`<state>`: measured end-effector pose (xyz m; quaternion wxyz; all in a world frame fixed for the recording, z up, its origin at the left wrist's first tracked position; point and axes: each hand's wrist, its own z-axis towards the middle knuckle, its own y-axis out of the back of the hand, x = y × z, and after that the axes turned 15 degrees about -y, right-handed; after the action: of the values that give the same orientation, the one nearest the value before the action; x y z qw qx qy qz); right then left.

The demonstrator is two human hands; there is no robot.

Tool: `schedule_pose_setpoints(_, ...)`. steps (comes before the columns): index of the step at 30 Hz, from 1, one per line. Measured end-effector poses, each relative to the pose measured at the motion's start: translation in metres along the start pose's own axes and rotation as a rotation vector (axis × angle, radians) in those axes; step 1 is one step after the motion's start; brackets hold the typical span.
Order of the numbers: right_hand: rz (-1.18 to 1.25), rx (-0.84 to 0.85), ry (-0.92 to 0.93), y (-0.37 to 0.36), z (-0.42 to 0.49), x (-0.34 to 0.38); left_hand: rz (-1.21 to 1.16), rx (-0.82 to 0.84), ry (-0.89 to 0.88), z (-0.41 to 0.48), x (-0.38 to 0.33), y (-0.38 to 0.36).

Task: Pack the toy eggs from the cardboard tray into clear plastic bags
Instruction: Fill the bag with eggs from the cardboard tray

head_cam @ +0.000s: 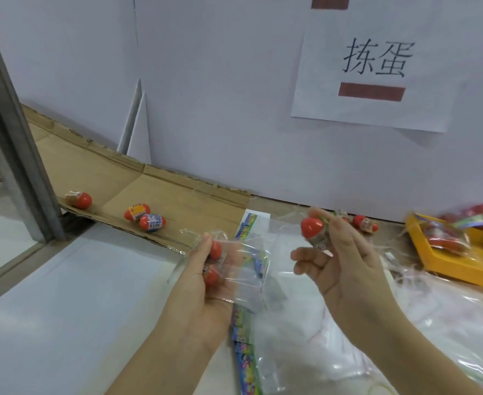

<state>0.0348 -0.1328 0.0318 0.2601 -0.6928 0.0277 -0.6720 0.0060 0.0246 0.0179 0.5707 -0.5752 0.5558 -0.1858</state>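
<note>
Indoors, white wall (206,109), paper sign (374,61), white tabletop (63,309), cardboard tray (163,192), metal post (12,143)

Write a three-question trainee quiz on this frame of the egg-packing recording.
1. The right hand pinches a toy egg. The end of it that shows is: A red, B green, C black.
2. True or false: the cardboard tray is bare.
3. How many eggs show inside the clear plastic bag that the left hand holds?
Key: 1 A. 2 False. 3 Two.
</note>
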Motion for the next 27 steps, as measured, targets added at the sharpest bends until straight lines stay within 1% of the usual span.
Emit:
schedule_pose_setpoints(2,-0.073,0.005,-0.063,-0.005,-0.016,-0.008,0.003,0.019,-0.011,0.001,0.000,0.002)
schedule_pose_setpoints(4,-0.175,-0.016,-0.085,-0.010,-0.024,-0.015,0.027,0.058,-0.041,0.002,-0.001,0.003)
schedule_pose_setpoints(8,-0.228,-0.009,-0.081,-0.021,-0.025,-0.025,0.162,0.167,-0.119,0.006,0.001,0.009)
schedule_pose_setpoints(11,-0.245,0.000,-0.036,-0.027,-0.025,-0.027,0.257,0.230,-0.082,0.004,0.007,0.011)
schedule_pose_setpoints(14,-0.329,-0.044,0.027,-0.029,-0.027,-0.031,0.219,0.203,-0.020,0.004,0.015,0.016)
schedule_pose_setpoints(18,-0.494,-0.129,0.094,-0.029,-0.028,-0.039,0.165,0.186,0.013,0.004,0.022,0.019)
schedule_pose_setpoints(20,-0.450,-0.084,0.084,-0.027,-0.027,-0.038,0.188,0.186,0.000,0.005,0.021,0.020)
schedule_pose_setpoints(22,-0.361,-0.011,0.036,-0.024,-0.024,-0.033,0.230,0.209,-0.027,0.006,0.017,0.019)
schedule_pose_setpoints(23,-0.353,0.017,0.023,-0.023,-0.023,-0.032,0.245,0.209,-0.049,0.008,0.016,0.019)
schedule_pose_setpoints(27,-0.388,-0.020,0.039,-0.021,-0.023,-0.032,0.259,0.104,-0.136,0.011,0.014,0.018)
